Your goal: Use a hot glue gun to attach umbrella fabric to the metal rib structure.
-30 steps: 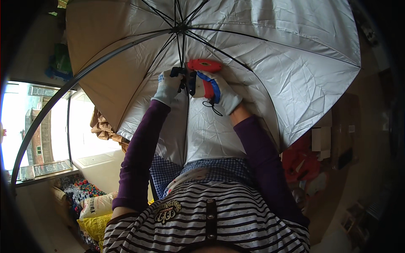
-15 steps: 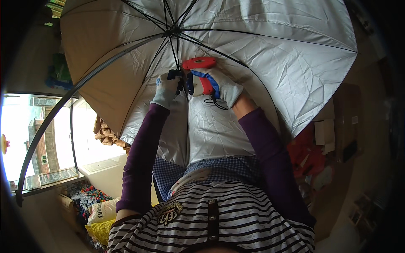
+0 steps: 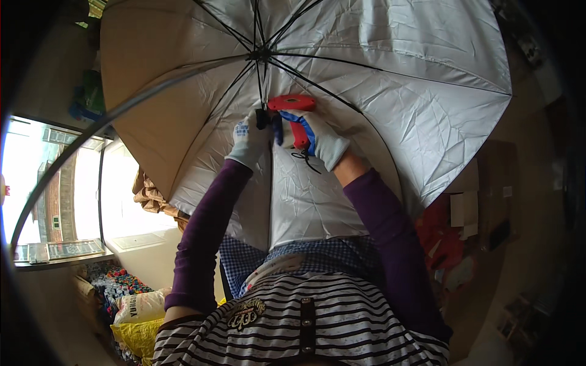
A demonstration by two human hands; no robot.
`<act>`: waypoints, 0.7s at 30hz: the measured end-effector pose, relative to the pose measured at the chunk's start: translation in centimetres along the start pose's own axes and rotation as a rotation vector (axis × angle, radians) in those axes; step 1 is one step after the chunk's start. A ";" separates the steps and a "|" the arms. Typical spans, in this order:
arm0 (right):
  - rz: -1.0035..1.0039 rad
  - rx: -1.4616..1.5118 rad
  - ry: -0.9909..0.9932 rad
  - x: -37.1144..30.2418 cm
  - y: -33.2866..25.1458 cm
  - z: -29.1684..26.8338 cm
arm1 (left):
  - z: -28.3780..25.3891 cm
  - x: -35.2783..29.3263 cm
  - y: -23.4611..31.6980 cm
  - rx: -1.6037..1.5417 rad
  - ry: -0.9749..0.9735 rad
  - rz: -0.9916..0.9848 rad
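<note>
A large opened umbrella [image 3: 439, 110], its silvery lining facing me, spreads in front of me and over my lap. Black ribs and stretchers meet at its hub [image 3: 261, 55], and a long dark shaft [image 3: 152, 93] runs from there toward the lower left. My left hand [image 3: 247, 137], in a white glove with dark fingertips, is closed around the rib below the hub. Just right of it, my gloved right hand [image 3: 322, 139] grips a red handheld tool [image 3: 292, 103] with a black wrist cord. The tool's front end is close to my left fingertips; its exact contact is hidden.
At the left is a bright window [image 3: 61, 189]. Below it lie a white printed sack [image 3: 140, 306], a yellow bag [image 3: 137, 337] and a colourful heap [image 3: 119, 282]. Brown crumpled fabric [image 3: 149, 194] shows beside the canopy. Red material [image 3: 442, 244] lies at the right.
The umbrella's hub and both hands appear slightly lower and farther right, the red tool moving with them. My left hand has turned a little. Both grips remain.
</note>
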State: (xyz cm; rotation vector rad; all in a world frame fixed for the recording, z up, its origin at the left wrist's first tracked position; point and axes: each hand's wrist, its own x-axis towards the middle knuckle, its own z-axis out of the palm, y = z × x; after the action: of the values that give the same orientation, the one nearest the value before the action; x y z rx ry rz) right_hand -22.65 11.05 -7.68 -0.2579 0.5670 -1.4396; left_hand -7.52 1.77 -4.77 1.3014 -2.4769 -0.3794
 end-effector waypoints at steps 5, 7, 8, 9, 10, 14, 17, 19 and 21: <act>0.023 0.239 -0.058 -4.1 0.3 2.3 | -7.8 4.0 0.3 0.312 0.016 -0.004; -0.007 -0.022 -0.040 -5.0 1.8 2.5 | -10.2 6.0 -1.7 0.378 -0.026 -0.038; -0.025 -0.151 -0.027 -5.3 2.1 2.4 | -10.6 6.5 -2.3 0.439 -0.078 -0.063; -0.020 -0.150 -0.034 -5.5 2.5 2.1 | -10.3 6.2 -2.9 0.443 -0.076 -0.070; -0.213 -0.335 -0.122 -5.5 3.0 1.4 | -9.5 5.7 -3.7 0.396 0.067 -0.052; -0.732 -0.724 -0.097 -5.1 4.3 -4.8 | -2.5 1.6 -0.9 0.028 0.594 0.084; -0.967 -0.749 0.209 -3.9 3.8 -5.8 | 0.7 -2.6 3.4 -0.068 0.193 0.023; -0.740 -0.377 0.254 -6.0 2.1 -3.4 | 4.3 -4.2 3.3 -0.018 0.102 0.012; -0.638 -0.199 0.292 -7.2 1.2 -2.9 | 6.9 -4.3 4.2 0.101 0.039 -0.026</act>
State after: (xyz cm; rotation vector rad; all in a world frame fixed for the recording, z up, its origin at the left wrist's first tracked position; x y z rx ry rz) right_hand -23.38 18.75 -9.20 -0.4138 0.9219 -2.0589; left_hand -11.11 8.21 -10.15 1.3681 -2.4777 -0.2354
